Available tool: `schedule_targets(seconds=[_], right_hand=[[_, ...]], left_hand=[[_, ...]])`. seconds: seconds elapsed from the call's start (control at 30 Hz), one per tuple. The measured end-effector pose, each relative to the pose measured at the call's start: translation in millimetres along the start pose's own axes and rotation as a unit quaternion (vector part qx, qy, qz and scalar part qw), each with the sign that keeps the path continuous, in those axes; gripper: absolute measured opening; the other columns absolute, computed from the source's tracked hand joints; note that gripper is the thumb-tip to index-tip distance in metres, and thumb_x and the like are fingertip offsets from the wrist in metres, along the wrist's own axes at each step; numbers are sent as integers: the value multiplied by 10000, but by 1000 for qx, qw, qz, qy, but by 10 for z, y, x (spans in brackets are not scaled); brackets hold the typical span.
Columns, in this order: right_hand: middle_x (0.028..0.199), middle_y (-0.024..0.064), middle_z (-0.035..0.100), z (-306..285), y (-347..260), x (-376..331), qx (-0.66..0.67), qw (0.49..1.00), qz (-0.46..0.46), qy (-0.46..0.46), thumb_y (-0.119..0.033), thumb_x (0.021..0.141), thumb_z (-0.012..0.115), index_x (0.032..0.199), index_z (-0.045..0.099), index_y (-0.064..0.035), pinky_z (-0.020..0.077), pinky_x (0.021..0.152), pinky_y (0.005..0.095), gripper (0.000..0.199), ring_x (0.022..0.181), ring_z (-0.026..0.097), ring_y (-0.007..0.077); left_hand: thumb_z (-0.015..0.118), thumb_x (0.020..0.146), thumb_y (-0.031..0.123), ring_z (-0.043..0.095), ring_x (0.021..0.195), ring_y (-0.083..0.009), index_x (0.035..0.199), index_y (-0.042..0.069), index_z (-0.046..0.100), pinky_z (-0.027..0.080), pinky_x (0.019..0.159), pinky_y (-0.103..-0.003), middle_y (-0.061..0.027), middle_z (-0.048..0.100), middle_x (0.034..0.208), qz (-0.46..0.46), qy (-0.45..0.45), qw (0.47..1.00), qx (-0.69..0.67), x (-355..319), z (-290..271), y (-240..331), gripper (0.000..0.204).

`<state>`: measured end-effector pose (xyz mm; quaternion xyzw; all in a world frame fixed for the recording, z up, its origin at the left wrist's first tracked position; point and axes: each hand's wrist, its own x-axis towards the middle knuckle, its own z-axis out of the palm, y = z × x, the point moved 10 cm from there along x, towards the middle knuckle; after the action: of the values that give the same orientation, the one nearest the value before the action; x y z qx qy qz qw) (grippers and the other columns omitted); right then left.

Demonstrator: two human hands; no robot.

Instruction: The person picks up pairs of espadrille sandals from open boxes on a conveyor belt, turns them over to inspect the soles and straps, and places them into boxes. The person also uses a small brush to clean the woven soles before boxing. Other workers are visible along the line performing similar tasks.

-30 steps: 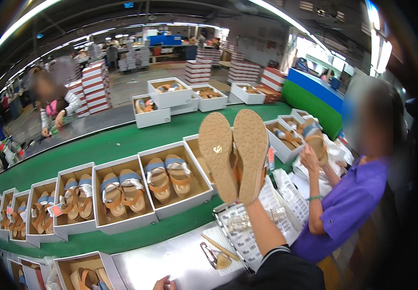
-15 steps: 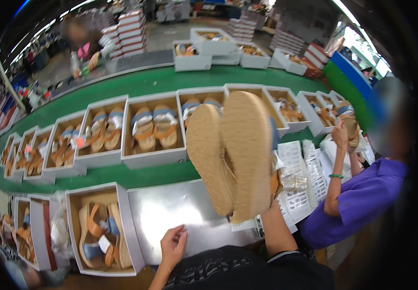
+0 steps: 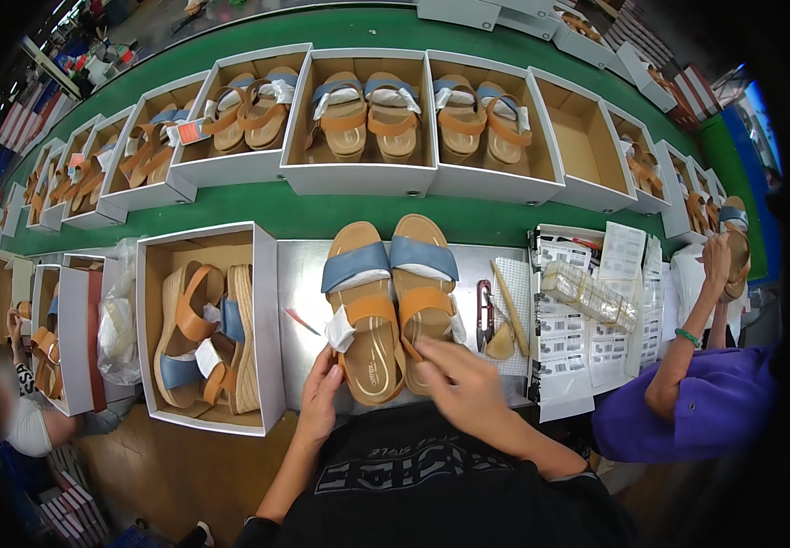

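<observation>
A pair of wedge sandals with blue front straps and tan ankle straps, the left sandal (image 3: 356,310) and the right sandal (image 3: 424,301), lies soles down in front of me, toes pointing away. White paper wraps parts of the straps. My left hand (image 3: 320,402) is closed on the left sandal's outer side, near the heel. Over the heel of the right sandal is my right hand (image 3: 463,379), slightly blurred, its bent fingers at the ankle strap. A small red-and-white tag (image 3: 302,321) sticks out beside the left sandal.
The sandals rest on a metal worktop (image 3: 299,265). To the left stands an open shoebox (image 3: 267,320) with another pair. Small red-handled snips (image 3: 484,315) and label sheets (image 3: 587,352) lie right. Boxes line the green belt (image 3: 340,208). A purple-sleeved co-worker (image 3: 687,402) handles a sandal.
The sandals have come down from a raised position with soles facing me to lying soles down. My left hand has moved from the worktop to the left sandal. The view has tilted downward.
</observation>
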<state>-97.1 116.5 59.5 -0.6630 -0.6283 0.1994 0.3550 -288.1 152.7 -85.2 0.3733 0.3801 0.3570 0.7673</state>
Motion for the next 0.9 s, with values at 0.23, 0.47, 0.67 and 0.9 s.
schedule_targets(seconds=[0.23, 0.47, 0.67, 0.9], right_hand=[[1172, 153, 642, -72, 797, -361, 213, 956, 189, -66, -80, 880, 683, 1398, 461, 5, 487, 925, 316, 570, 1093, 626, 246], [1025, 66, 614, 800, 1405, -178, 363, 887, 283, 32, -182, 969, 627, 1262, 491, 25, 468, 847, 283, 384, 944, 568, 130], [1132, 105, 561, 562, 1210, -102, 288, 948, 133, 38, -124, 986, 533, 1352, 408, 47, 439, 920, 287, 423, 1034, 545, 173], [1241, 158, 528, 337, 915, -205, 250, 968, -17, -4, -206, 939, 576, 1474, 265, 70, 387, 1026, 345, 677, 1170, 514, 233]], left_hand=[[629, 933, 86, 457, 1281, -196, 1519, -1, 246, 375, 1064, -315, -129, 439, 1428, 14, -7, 998, 58, 32, 134, 18, 705], [567, 1012, 216, 570, 1063, -112, 1301, -19, 523, 458, 913, -263, -62, 622, 1172, -82, 123, 987, 62, 336, -42, -231, 375], [577, 998, 281, 549, 1176, -202, 1317, -15, 520, 424, 1003, -337, -97, 573, 1282, 115, 82, 971, 193, 221, -46, 107, 439], [642, 949, 288, 527, 1235, -224, 1411, -15, 394, 404, 1050, -360, -104, 511, 1368, 162, 0, 985, 62, 46, 31, 174, 606]])
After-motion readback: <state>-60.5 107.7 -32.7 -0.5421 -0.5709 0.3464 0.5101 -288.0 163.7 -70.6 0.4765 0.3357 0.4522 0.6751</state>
